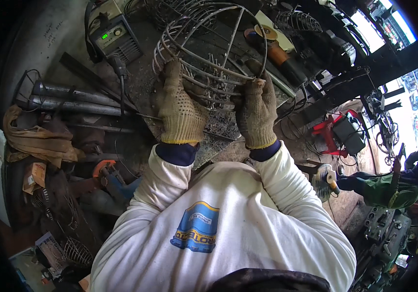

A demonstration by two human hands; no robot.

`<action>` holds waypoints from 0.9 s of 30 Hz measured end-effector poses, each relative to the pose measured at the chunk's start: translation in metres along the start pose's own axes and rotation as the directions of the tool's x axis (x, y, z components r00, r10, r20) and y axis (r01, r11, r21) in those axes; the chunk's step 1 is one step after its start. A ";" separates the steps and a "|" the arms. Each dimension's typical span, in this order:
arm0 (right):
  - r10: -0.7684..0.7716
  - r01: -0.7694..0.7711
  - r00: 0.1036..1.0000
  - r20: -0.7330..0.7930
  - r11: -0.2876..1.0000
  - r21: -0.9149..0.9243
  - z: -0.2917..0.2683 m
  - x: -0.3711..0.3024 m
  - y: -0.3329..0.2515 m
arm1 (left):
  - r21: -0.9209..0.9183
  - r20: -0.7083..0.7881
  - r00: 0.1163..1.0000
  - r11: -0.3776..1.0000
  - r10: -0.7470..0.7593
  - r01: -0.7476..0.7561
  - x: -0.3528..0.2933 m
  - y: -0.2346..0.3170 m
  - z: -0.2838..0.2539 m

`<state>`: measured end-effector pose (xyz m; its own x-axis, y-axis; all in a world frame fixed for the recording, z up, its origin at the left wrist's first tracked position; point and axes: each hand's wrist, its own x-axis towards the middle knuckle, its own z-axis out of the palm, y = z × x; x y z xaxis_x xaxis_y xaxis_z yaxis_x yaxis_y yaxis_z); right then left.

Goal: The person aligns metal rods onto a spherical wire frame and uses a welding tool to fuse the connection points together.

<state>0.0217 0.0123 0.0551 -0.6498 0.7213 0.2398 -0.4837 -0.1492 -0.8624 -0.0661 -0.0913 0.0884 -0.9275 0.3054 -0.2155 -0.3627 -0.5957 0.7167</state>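
1. Bare steel wire makes up the round wire cage (pixel 208 46), which stands on the metal workbench (pixel 145 82) toward twelve o'clock from the person's chest, its hoops and spokes rising away from the camera.
2. The left hand (pixel 180 109), in a dotted knit glove, has its fingers curled over the hoops at the cage's nine o'clock edge; the right hand (pixel 257 113), gloved the same way, is closed on the rim at about four o'clock. Both are clamped on wire, neither spread.
3. The wires are thin and springy, so in my judgement an uneven pull from the two hands could bend a hoop out of round or spring a joint.
4. Loose rods lie under and beside the cage; the rim could catch on them and jerk free, and cut wire ends could snag the knit gloves.
5. An angle grinder (pixel 279 56) lies at two o'clock, just beside the cage, and a swing of the frame could knock it.
6. The bench top is dark, pitted and littered with scrap. A welding machine (pixel 114 36) sits at eleven o'clock, steel pipes (pixel 72 100) at nine.
7. The room is a crowded workshop: rags, tools and cables at eight o'clock, a second small wire basket (pixel 76 250) at seven, another person's sleeve (pixel 384 190) at four, daylight at two.
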 end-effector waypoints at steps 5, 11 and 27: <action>0.062 -0.071 0.992 -0.112 0.994 -0.077 -0.004 0.000 0.016 | 0.107 0.101 0.986 0.984 0.130 -0.140 0.003 -0.002 -0.007; 0.277 -0.235 0.948 -0.156 0.941 0.241 -0.007 0.005 0.015 | 0.115 0.060 0.987 0.982 0.147 -0.153 -0.007 0.000 0.009; 0.488 -0.449 0.871 0.048 0.754 0.479 -0.001 -0.003 0.013 | 0.163 0.116 0.984 0.975 0.135 -0.153 0.010 0.011 -0.011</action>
<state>0.0184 0.0086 0.0431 -0.8307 0.5230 -0.1906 -0.3539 -0.7605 -0.5445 -0.0803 -0.1027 0.0865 -0.9511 0.3065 -0.0381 -0.1967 -0.5062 0.8397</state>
